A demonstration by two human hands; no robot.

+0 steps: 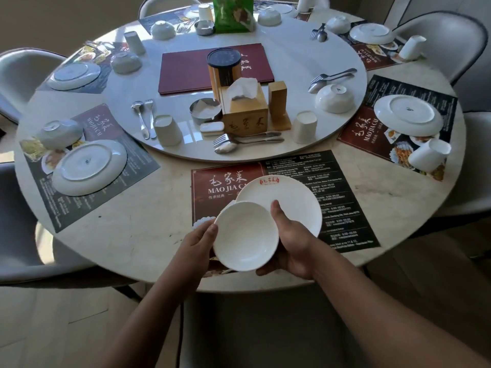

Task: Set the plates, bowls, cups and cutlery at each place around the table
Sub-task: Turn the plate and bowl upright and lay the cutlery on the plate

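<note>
Both hands hold 1 white bowl (245,236) upright over the near table edge: left hand (198,241) fingers on its left rim, right hand (293,243) cupped under the right side, thumb over the rim. Bowl overlaps the white plate (288,199), face up on the near placemat (342,181). Just beyond, on the turntable (297,62) rim: fork and spoon (239,143), 2 upturned cups (167,130) (305,126). Centre: tissue box (245,108), dark red menu (186,70). Left and right places: plates (89,167) (409,118) face down, bowls inverted.
</note>
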